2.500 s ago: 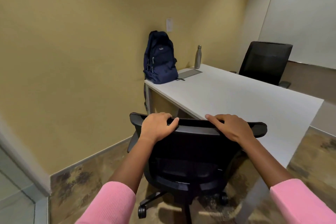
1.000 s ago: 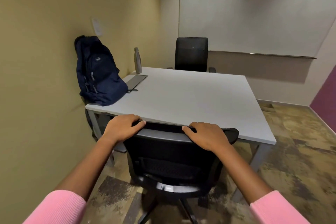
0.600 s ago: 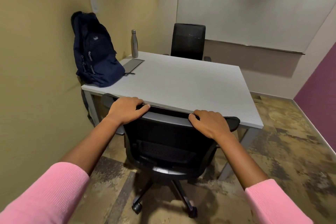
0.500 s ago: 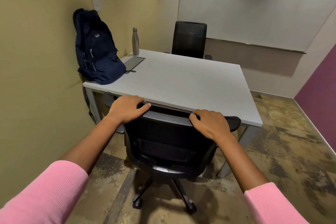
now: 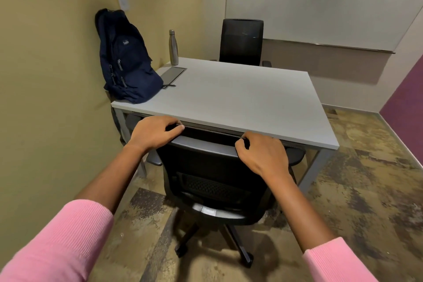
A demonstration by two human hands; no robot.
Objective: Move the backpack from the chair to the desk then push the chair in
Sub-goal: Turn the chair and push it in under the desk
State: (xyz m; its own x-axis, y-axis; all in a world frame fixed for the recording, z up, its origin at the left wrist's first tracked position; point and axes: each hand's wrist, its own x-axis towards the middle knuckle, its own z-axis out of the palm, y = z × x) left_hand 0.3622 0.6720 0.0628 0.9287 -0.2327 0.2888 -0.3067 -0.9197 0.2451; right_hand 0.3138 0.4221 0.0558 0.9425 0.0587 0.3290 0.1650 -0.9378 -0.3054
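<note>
A dark blue backpack (image 5: 128, 62) stands upright on the near left corner of the white desk (image 5: 240, 96), leaning on the yellow wall. A black mesh office chair (image 5: 212, 181) sits tucked against the desk's front edge, its seat hidden under the top. My left hand (image 5: 153, 133) grips the left part of the chair's backrest top. My right hand (image 5: 261, 153) grips the right part of it. Both hands' fingers curl over the rim right at the desk edge.
A steel bottle (image 5: 173, 47) and a grey inset panel (image 5: 172, 74) lie at the desk's far left. A second black chair (image 5: 241, 41) stands behind the desk under a whiteboard (image 5: 320, 2). The yellow wall (image 5: 45, 75) is close on the left; mottled floor (image 5: 366, 190) opens to the right.
With both hands on its backrest, the chair has rolled forward from beside the desk corner until its backrest meets the desk's front edge. The backpack has stayed put.
</note>
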